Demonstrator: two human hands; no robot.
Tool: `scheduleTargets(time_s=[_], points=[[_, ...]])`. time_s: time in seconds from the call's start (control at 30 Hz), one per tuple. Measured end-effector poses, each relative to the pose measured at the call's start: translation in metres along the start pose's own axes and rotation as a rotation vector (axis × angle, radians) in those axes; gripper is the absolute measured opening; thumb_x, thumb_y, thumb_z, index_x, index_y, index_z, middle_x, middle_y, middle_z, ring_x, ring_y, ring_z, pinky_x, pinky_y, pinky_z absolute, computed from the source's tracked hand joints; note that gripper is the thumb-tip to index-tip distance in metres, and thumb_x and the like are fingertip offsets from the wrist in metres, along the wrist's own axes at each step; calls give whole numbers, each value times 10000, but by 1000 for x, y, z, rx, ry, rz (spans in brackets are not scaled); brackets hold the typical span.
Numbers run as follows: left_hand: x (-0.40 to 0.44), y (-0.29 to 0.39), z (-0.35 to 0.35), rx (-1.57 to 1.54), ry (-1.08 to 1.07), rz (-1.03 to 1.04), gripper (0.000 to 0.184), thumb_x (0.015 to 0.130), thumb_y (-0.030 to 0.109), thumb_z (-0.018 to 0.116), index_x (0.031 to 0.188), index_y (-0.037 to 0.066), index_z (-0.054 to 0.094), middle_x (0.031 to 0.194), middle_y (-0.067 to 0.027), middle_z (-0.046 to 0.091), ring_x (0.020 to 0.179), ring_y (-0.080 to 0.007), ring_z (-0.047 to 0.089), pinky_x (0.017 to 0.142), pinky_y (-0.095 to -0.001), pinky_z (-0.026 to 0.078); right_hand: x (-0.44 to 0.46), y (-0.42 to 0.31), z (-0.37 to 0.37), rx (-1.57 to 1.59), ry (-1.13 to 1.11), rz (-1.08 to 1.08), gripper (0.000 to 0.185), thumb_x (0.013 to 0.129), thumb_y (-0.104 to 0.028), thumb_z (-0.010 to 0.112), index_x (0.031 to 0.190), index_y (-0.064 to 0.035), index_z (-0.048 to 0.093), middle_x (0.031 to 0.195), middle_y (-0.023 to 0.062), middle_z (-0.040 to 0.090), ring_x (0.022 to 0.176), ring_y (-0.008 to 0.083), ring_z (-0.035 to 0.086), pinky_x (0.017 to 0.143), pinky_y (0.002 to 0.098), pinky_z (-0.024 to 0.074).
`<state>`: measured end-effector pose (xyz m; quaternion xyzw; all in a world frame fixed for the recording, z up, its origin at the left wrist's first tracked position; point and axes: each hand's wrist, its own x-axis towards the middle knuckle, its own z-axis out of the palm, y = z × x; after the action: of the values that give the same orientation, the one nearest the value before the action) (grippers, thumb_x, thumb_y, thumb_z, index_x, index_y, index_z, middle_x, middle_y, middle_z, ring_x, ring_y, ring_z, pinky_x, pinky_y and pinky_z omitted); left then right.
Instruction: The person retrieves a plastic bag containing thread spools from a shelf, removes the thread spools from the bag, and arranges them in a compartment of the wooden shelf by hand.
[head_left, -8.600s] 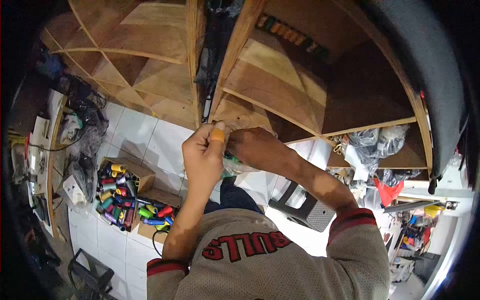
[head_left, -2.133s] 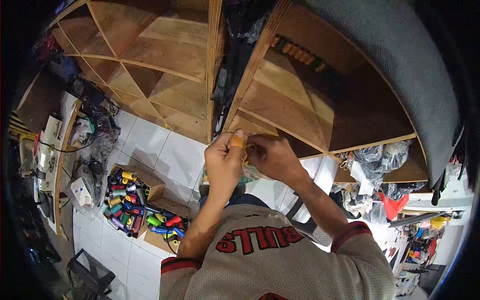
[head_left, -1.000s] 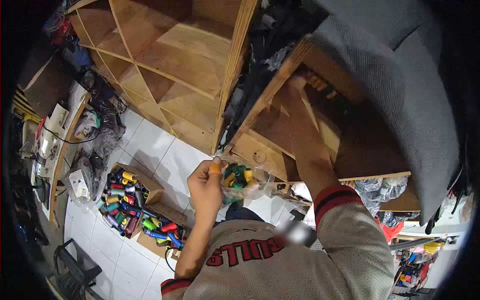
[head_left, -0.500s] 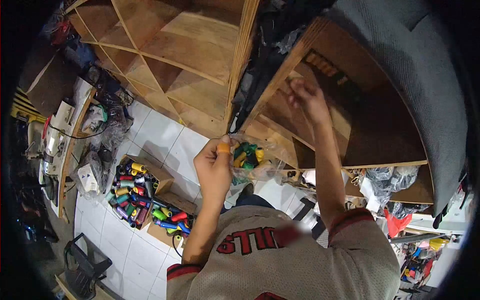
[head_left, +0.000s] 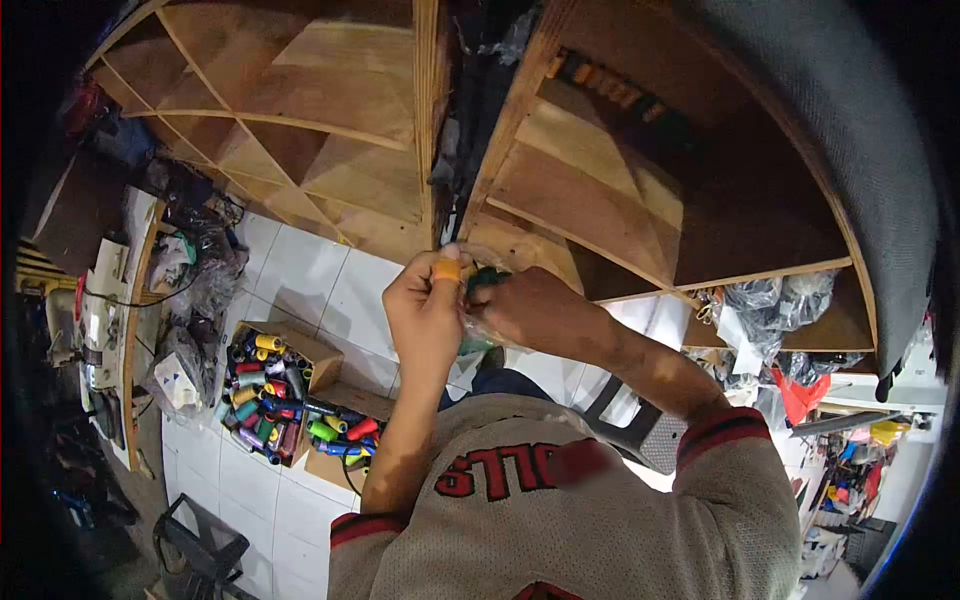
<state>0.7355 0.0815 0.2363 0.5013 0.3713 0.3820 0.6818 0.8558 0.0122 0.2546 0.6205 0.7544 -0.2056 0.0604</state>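
My left hand [head_left: 425, 305] is closed on the gathered edge of a clear plastic bag [head_left: 482, 258], held in front of my chest. An orange band [head_left: 447, 269] shows around its thumb. Inside the bag are thread spools, with a dark green one [head_left: 487, 277] visible. My right hand [head_left: 535, 312] is at the bag's mouth, its fingers bent into it beside the spools. Its fingertips are hidden, so whether they grip a spool does not show.
Wooden shelving [head_left: 330, 120] rises ahead on the left. A second shelf unit [head_left: 600, 180] on the right carries a row of spools [head_left: 610, 85] high up. Open cardboard boxes [head_left: 325, 365] of colourful spools stand on the white tiled floor [head_left: 240, 510]. A black chair [head_left: 200, 550] is lower left.
My right hand has come down from the right-hand shelf to the plastic bag. My left hand keeps its hold on the bag. The view has shifted slightly.
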Motion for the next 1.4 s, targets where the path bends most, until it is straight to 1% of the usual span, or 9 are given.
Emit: scheduleTargets(time_s=[0.13, 0.37, 0.47, 0.57, 0.63, 0.73, 0.83, 1.17, 1.4], points=[[-3, 8, 1, -15, 16, -15, 264, 894, 212, 574, 760, -10, 624, 552, 49, 458, 493, -23, 347, 454, -197, 257, -22, 11, -8, 119, 270, -82, 257, 796, -60, 564, 1048, -68, 612, 993, 59, 610, 932, 219, 599, 747, 325, 511], [-5, 13, -5, -34, 32, -49, 258, 901, 213, 565, 777, -6, 618, 550, 57, 439, 476, -18, 336, 440, -192, 239, -44, 87, -42, 1162, 950, 362, 287, 853, -147, 599, 1100, -1, 578, 1090, 98, 572, 956, 198, 591, 829, 327, 475], [-1, 6, -8, -33, 50, -50, 265, 889, 234, 585, 792, -10, 624, 545, 55, 440, 475, -28, 343, 453, -198, 242, -22, 148, -41, 1568, 1108, 229, 289, 836, -148, 615, 1056, 35, 577, 1040, 116, 577, 950, 204, 589, 819, 303, 463], [0, -2, -13, 5, 77, -15, 269, 894, 227, 575, 781, -12, 621, 557, 53, 453, 489, -29, 345, 456, -201, 249, 19, 195, -42, 1357, 1260, 439, 248, 810, -108, 602, 1015, 31, 581, 1061, 124, 578, 945, 209, 591, 814, 299, 461], [0, 1, -14, -11, 82, -16, 288, 901, 223, 560, 748, -15, 615, 576, 47, 475, 514, -31, 354, 460, -206, 265, 53, 275, -12, 947, 1324, 499, 192, 820, -158, 593, 912, 10, 605, 896, 102, 608, 800, 227, 593, 696, 356, 464], [1, 5, -20, 20, 124, -10, 295, 903, 232, 556, 748, -12, 618, 571, 48, 469, 514, -33, 353, 461, -207, 263, 80, 309, -14, 319, 1229, 723, 197, 804, -155, 585, 913, 7, 613, 855, 107, 625, 759, 223, 596, 680, 350, 463], [3, 3, -28, 20, 140, -26, 294, 904, 231, 555, 751, -11, 620, 565, 48, 462, 513, -31, 353, 458, -207, 260, 105, 322, -16, 57, 1197, 782, 194, 804, -151, 585, 910, 9, 614, 838, 102, 621, 731, 215, 582, 659, 348, 456], [5, 7, -38, -10, 193, -48, 291, 903, 240, 563, 760, -8, 617, 545, 51, 430, 474, -24, 338, 429, -198, 233, 125, 336, -16, -95, 1150, 837, 185, 803, -139, 586, 899, 15, 618, 783, 85, 609, 638, 189, 537, 591, 340, 433], [7, -4, -42, -64, 196, -25, 272, 883, 252, 592, 771, 6, 624, 499, 51, 419, 399, -30, 308, 386, -200, 201, 101, 308, -15, 102, 1139, 937, 178, 802, -130, 586, 891, 20, 620, 744, 74, 601, 573, 171, 506, 542, 335, 417]])
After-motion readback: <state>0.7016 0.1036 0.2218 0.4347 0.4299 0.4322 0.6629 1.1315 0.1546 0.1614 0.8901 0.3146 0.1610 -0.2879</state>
